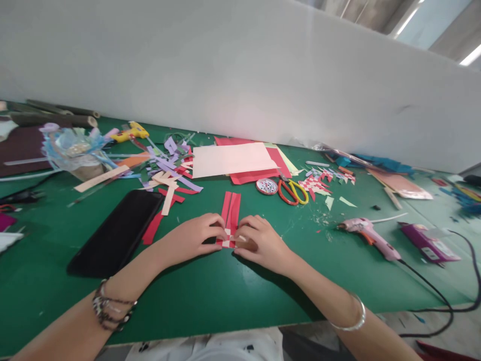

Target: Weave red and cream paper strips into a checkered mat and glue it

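A small piece of woven paper strips lies on the green table in front of me. Its red strips run away from me, and a red and cream check shows at the near end. My left hand pinches the left edge of the weave with its fingers and thumb. On the other side my right hand has its fingers curled at the right edge, around what looks like a cream strip end. The fingers partly hide the checked end. A dark bracelet is on my left wrist and a silver bangle on my right.
A black phone-like slab lies left of the weave, beside loose paper strips. Cream paper sheets and scissors lie beyond. A pink glue gun and a purple box with cords are at right.
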`<state>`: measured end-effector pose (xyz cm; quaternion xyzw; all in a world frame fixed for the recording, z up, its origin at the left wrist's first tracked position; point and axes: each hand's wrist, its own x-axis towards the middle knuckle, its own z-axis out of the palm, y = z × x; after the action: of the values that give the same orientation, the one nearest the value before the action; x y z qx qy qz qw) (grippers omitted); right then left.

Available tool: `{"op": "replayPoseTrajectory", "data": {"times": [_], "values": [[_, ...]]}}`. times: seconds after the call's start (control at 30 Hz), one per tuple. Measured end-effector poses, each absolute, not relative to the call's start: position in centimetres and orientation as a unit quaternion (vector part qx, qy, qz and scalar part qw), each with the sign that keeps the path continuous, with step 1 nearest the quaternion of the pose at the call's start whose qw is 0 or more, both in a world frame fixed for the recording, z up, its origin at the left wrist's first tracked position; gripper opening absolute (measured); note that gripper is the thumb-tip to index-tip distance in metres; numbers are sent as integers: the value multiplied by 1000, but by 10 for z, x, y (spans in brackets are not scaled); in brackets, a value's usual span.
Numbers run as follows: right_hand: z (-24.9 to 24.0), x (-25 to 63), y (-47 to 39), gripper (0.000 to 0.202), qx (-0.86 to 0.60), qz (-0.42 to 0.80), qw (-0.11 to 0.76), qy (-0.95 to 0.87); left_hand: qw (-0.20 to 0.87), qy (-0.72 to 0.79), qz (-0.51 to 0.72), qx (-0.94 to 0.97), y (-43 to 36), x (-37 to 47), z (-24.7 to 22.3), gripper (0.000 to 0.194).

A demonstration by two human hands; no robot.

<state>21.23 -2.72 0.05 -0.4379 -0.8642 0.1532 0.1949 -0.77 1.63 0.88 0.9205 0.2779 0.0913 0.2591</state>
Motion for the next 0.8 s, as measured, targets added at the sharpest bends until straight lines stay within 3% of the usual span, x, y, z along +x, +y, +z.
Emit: {"op": "replayPoseTrajectory", "data": {"times": [0.8], "values": [[-2, 214, -26, 6, -436, 150, 189, -867, 279, 254, 87, 922, 21, -12, 9, 19]]}}
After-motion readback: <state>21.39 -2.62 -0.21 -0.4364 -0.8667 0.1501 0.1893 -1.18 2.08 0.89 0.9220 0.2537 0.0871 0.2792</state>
